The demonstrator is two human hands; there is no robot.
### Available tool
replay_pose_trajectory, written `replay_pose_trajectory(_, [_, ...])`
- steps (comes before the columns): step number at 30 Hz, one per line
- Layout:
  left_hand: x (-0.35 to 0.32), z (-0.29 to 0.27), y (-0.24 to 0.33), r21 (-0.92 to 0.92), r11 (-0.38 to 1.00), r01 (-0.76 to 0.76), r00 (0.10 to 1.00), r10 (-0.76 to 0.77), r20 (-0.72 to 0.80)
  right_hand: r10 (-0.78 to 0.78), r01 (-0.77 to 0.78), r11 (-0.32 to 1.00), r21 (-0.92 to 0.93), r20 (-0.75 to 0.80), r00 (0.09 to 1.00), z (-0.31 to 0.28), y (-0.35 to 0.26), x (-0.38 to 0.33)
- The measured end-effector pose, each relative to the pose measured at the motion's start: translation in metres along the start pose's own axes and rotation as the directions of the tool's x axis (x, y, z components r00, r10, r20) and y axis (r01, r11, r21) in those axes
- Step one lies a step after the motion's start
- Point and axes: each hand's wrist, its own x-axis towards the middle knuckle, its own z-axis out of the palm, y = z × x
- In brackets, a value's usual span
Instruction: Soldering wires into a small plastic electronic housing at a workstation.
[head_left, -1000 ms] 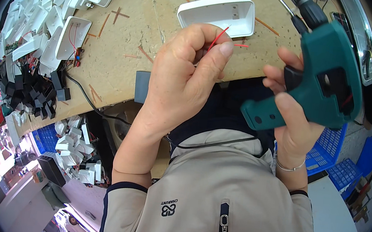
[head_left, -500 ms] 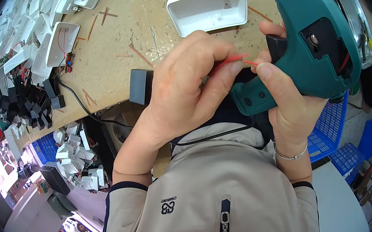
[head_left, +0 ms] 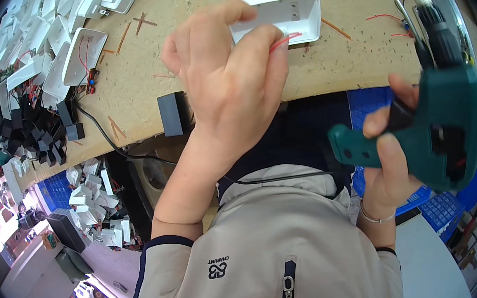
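My left hand is up over the bench with thumb and forefinger pinched shut on a thin red wire, the other fingers curled loosely. The wire's free end pokes out just over the near edge of the white rectangular plastic housing, which sits open side up on the worn chipboard bench top. My right hand is wrapped tight around the grip of the chunky teal plastic power screwdriver, off to the right past the bench edge, its black nose pointing away from me.

If you ask me, the trick here is to pinch the wire close to its tip so it doesn't flop, and keep the driver parked well clear until the wire sits where it belongs.

Material-wise: the housing is smooth, glossy and thin-walled with rounded corners, the wire is floppy insulated stuff, and the bench is rough and scored, littered with little red wire offcuts. A matte black plastic block sits at the bench edge, and heaps of more white shells and small black parts are piled on my left
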Motion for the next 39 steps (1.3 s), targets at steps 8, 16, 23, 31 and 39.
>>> replay_pose_trajectory(8, [0.013, 0.018, -0.003, 0.139, 0.99, -0.033, 0.999, 0.031, 0.02, 0.22, -0.22, 0.975, -0.011, -0.013, 0.975, -0.027, -0.004, -0.044])
replay_pose_trajectory(16, [0.025, 0.052, -0.018, -0.177, 0.972, -0.156, 0.956, 0.104, -0.273, 0.396, -0.398, 0.917, 0.021, 0.077, 0.915, -0.023, 0.0, -0.051])
replay_pose_trajectory(23, [0.027, 0.016, 0.011, 0.16, 0.984, 0.082, 0.987, -0.102, 0.121, 0.377, -0.378, 0.926, 0.007, 0.059, 0.924, -0.019, 0.004, -0.046])
replay_pose_trajectory(31, [0.026, 0.018, 0.011, 0.172, 0.979, 0.112, 0.988, -0.129, 0.091, 0.374, -0.373, 0.927, -0.029, 0.056, 0.926, -0.016, 0.003, -0.043])
replay_pose_trajectory(39, [0.025, 0.02, 0.013, 0.196, 0.97, 0.141, 0.981, -0.164, 0.105, 0.392, -0.391, 0.92, -0.032, 0.049, 0.919, -0.013, 0.0, -0.039])
